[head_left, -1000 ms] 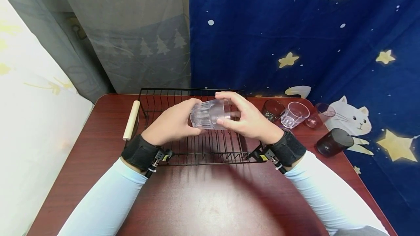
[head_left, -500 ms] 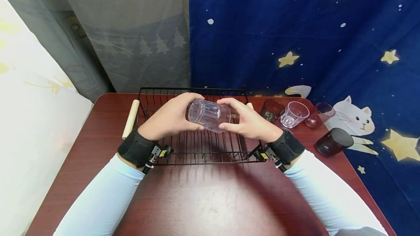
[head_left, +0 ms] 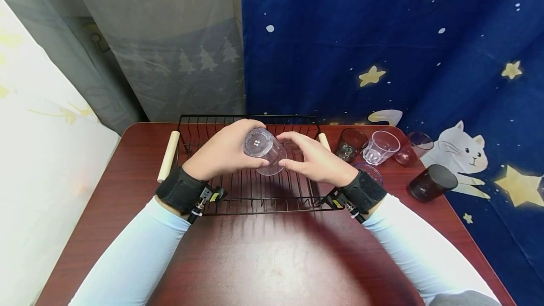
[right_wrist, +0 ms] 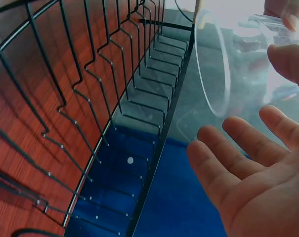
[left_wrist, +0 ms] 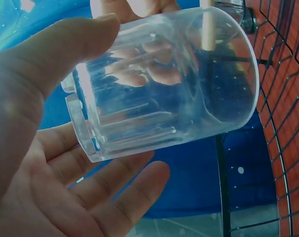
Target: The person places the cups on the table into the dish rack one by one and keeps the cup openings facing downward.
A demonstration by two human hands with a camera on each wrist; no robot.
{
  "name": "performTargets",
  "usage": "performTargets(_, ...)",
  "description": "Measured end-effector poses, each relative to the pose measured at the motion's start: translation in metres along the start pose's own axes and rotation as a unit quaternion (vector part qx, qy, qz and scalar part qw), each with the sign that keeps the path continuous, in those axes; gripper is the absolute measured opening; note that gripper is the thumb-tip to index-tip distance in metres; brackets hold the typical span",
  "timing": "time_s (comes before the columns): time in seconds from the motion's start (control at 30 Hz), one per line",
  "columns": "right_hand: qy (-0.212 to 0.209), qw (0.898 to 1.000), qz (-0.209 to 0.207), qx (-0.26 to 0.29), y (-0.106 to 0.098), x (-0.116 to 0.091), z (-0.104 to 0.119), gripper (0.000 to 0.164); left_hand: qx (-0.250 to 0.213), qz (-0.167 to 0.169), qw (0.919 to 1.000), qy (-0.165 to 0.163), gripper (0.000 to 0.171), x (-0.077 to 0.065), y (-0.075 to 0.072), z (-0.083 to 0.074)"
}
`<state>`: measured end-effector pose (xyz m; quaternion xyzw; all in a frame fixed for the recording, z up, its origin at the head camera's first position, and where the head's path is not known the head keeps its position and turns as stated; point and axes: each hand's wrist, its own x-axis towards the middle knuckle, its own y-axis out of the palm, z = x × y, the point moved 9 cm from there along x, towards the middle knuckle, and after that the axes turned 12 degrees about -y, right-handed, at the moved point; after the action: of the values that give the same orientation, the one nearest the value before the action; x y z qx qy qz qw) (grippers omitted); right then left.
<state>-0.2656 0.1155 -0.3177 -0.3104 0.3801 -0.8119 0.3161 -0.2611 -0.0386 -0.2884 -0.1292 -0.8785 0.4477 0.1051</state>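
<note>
A clear faceted tumbler (head_left: 268, 149) is held over the wire rack (head_left: 263, 212), tilted with its base up and its open rim down toward the rack. My left hand (head_left: 222, 154) grips it near the base, thumb on one side and fingers on the other. In the left wrist view, the tumbler (left_wrist: 179, 94) lies across the fingers with its rim pointing away from the palm. My right hand (head_left: 316, 158) is at the tumbler's right side, its thumb and fingers spread apart. In the right wrist view, the fingers are loosely extended beside the tumbler's rim (right_wrist: 223, 74).
The black rack has pale wooden handles (head_left: 169, 156) at its ends. To its right stand a dark glass (head_left: 352, 144), a clear glass (head_left: 381, 148), a pinkish glass (head_left: 413, 149), a blue-rimmed glass (head_left: 369, 175) and a black cylinder (head_left: 432, 183). Curtains (head_left: 297, 51) hang behind the table.
The tumbler has turned from lying nearly sideways to base up, rim toward the rack. My right hand has eased from around its rim to its side.
</note>
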Motion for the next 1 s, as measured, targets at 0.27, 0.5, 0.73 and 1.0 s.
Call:
performTargets(0.27,0.020,0.999,-0.006,-0.048,-0.013,-0.015,-0.009,0.057,0.034,0.006,0.9976,-0.060,0.080,0.011,0.005,0.012)
performTargets(0.5,0.031,0.997,0.007,-0.077,-0.019,-0.034,-0.015,0.053,0.058,0.010,0.9926,-0.106,0.081,0.021,0.006,0.021)
performTargets(0.73,0.074,0.993,0.017,-0.087,-0.027,-0.050,-0.026,0.052,0.064,0.020,0.9907,-0.119,0.081,0.034,0.017,0.029)
performTargets(1.0,0.089,0.993,0.011,-0.078,-0.029,-0.061,-0.032,0.051,0.072,0.028,0.9893,-0.124,0.082,0.049,0.028,0.041)
